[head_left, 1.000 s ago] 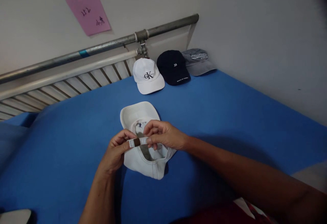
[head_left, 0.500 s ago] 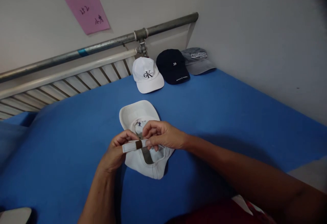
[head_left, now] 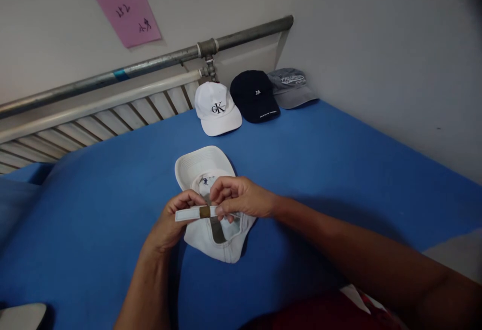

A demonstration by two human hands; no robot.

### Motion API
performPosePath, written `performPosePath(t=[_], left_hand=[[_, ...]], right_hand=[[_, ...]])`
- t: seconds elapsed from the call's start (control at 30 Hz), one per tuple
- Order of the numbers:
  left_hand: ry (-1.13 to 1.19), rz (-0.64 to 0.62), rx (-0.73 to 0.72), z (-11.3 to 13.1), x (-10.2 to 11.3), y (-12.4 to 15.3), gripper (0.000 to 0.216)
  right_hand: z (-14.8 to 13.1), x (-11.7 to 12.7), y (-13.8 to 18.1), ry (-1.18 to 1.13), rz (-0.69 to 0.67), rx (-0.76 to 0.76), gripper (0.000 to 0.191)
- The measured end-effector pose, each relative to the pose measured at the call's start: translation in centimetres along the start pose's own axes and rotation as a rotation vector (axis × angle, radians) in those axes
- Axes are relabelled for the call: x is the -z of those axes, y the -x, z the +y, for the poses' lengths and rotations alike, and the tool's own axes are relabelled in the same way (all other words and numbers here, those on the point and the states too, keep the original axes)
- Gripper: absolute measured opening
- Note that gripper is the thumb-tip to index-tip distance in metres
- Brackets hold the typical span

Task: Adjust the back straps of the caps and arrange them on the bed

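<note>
A pale cap [head_left: 211,249] lies upside down on the blue surface, its brim pointing away from me and its inside showing. Across its back opening runs the cap's adjusting strap [head_left: 187,214], with a brown-gold buckle [head_left: 204,212] on it. My left hand [head_left: 171,222] grips the strap left of the buckle, and the strap's loose end sticks out past the thumb. Just right of the buckle, my right hand [head_left: 243,199] pinches the strap between thumb and fingers. Some of the left fingertips are hidden behind the strap.
A white cap [head_left: 215,101], a black cap [head_left: 253,96] and a grey cap [head_left: 293,89] stand in a row at the back of the blue surface [head_left: 113,209]. Behind are a radiator [head_left: 113,114], a metal pipe [head_left: 158,60] and a pink paper [head_left: 126,11]. A pale object [head_left: 22,316] shows bottom left.
The strap's loose end reaches farther left past my left thumb. Both hands keep nearly the same place and hold. The view has shifted slightly.
</note>
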State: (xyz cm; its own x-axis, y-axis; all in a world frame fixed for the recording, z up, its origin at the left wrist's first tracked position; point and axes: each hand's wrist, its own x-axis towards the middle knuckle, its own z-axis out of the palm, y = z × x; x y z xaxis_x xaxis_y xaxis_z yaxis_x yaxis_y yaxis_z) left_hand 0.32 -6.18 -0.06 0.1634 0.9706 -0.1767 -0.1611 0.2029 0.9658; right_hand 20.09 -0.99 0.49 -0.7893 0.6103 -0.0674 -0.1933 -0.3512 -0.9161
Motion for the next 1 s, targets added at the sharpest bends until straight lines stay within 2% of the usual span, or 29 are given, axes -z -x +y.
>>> performPosePath(t=[0.33, 0.5, 0.73, 0.9, 1.0], left_hand=[[-0.011, 0.014, 0.008, 0.5, 0.6, 0.4, 0.020], [-0.222, -0.002, -0.017, 1.4, 1.1, 1.2, 0.018], [-0.564, 0.106, -0.153, 2.1, 1.1, 1.7, 0.025], [-0.456, 0.143, -0.130, 2.1, 1.8, 1.6, 0.020], [-0.373, 0.153, -0.124, 1.7, 2.2, 1.4, 0.019]], right_hand=[[0.0, 0.8, -0.1, 0.031, 0.021, -0.012, 0.017], [0.3, 1.3, -0.4, 0.013, 0.026, 0.009, 0.017], [0.5, 1.3, -0.5, -0.008, 0.084, -0.009, 0.016], [0.3, 0.8, -0.4, 0.075, 0.094, -0.058, 0.011], [-0.1, 0.5, -0.2, 0.158, 0.054, -0.109, 0.020]])
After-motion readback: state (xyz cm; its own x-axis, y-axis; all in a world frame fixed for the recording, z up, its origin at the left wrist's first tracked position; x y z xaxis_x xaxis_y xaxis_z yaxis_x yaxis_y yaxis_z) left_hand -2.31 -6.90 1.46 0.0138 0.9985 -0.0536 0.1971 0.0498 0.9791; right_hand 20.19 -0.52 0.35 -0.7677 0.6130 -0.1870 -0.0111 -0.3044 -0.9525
